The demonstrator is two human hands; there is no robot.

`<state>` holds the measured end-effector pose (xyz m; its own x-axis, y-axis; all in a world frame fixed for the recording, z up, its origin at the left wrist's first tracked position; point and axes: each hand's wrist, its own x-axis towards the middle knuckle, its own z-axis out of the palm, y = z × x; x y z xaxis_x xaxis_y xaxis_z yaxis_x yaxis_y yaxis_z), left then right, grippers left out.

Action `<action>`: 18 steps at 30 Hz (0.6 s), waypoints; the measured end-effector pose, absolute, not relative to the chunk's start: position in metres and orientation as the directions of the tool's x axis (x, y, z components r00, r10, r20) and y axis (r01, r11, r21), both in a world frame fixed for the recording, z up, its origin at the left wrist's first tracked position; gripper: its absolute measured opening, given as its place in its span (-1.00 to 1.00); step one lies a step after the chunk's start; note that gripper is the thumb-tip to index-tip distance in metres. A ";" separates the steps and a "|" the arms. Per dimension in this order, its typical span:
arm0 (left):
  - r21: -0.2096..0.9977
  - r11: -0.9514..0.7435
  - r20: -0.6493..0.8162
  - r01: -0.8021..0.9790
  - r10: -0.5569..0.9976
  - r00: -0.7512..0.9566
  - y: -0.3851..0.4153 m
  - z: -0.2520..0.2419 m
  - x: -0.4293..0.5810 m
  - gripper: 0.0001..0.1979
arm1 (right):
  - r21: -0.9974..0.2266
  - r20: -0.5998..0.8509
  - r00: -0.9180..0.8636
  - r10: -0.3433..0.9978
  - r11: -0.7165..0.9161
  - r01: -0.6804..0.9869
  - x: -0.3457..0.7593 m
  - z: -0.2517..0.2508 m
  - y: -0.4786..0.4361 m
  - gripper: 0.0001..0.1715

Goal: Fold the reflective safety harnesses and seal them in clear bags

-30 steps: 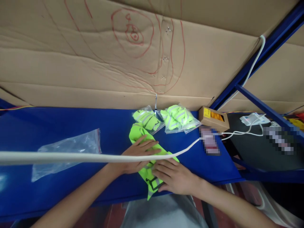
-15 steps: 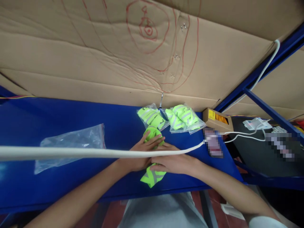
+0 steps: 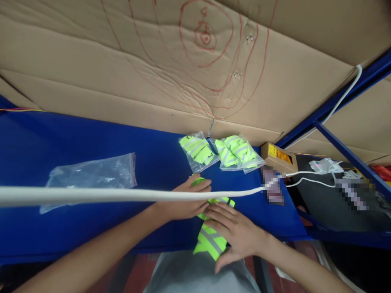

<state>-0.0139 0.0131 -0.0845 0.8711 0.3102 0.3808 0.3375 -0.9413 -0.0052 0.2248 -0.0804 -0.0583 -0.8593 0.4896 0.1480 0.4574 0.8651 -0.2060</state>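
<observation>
A neon yellow-green reflective vest (image 3: 209, 240) with grey stripes lies bunched on the blue table (image 3: 146, 142) near its front edge, its lower end hanging towards my lap. My left hand (image 3: 189, 201) is closed around the upper part, fingers over the cloth. Spread across the middle and lower part is my right hand (image 3: 233, 230), fingers stretched out and thumb apart, resting on the cloth. Part of the vest is hidden under both hands. A white cable (image 3: 106, 194) crosses the view in front of my left hand.
Bagged neon vests (image 3: 198, 149) lie at the back, with more bagged vests (image 3: 236, 151) beside them. An unfilled clear plastic bag (image 3: 91, 173) is at left. To the right are a cardboard box (image 3: 278, 158) and a blurred phone-like item (image 3: 273, 189). Cardboard walls the back.
My right hand has moved right and towards me, its fingers spreading. The vest's lower end has shifted right and more of it shows. The camera view has tilted slightly.
</observation>
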 end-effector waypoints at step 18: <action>0.661 -0.710 0.253 0.242 0.516 0.819 0.024 -0.085 -0.021 -0.52 | -0.200 -0.101 -0.872 0.479 0.849 0.489 0.179 -0.031 -0.027 -0.06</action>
<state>-0.0206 0.0240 -0.0846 0.8185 0.5156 0.2533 0.2424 -0.7098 0.6614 0.1786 -0.0272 -0.0310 -0.8720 0.4790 -0.1012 0.4895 0.8487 -0.2004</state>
